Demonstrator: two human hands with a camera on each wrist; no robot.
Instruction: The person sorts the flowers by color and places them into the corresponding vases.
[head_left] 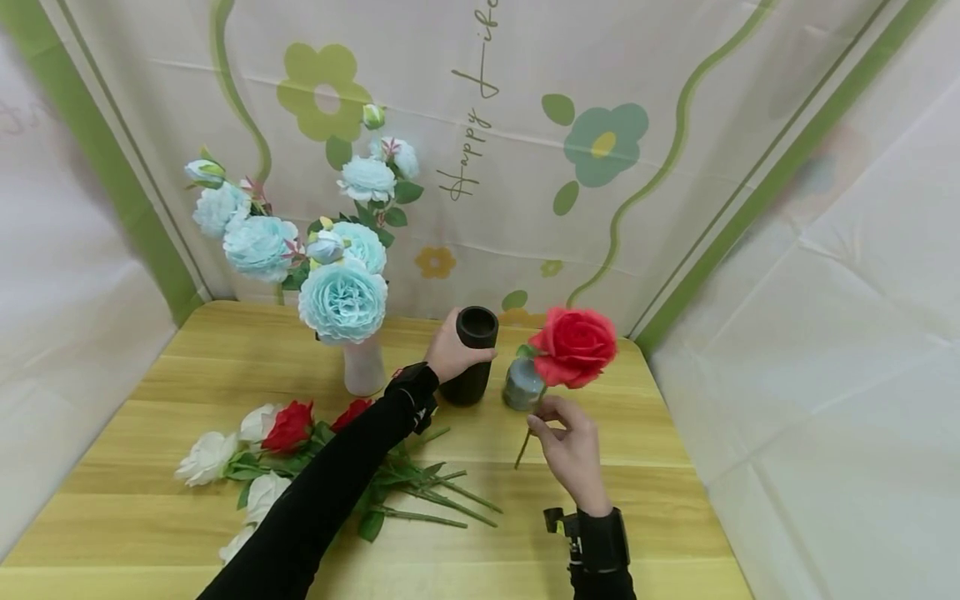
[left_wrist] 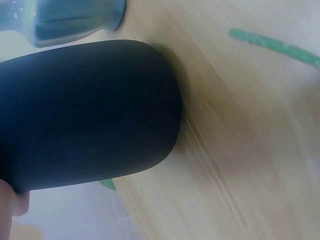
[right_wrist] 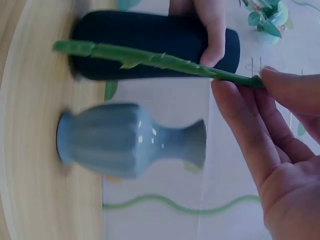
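Note:
Standing on the table, a tall black vase (head_left: 467, 385) has my left hand (head_left: 450, 352) around its upper part, thumb across the near side. In the left wrist view the black vase (left_wrist: 95, 115) fills much of the picture, base against the wood. My right hand (head_left: 573, 450) pinches a red rose (head_left: 576, 348) by its green stem, the bloom up and the cut end pointing down. Seen from the right wrist, the stem (right_wrist: 150, 59) passes in front of the black vase. A small blue-grey vase (right_wrist: 110, 140) stands between the black vase and the rose.
A white vase (head_left: 363, 371) with pale blue flowers (head_left: 343, 300) stands at the back left. Red roses (head_left: 288, 427) and white roses (head_left: 206, 458) lie on the table (head_left: 120, 500), partly under my left sleeve, their stems pointing right. A printed curtain (head_left: 480, 233) hangs behind.

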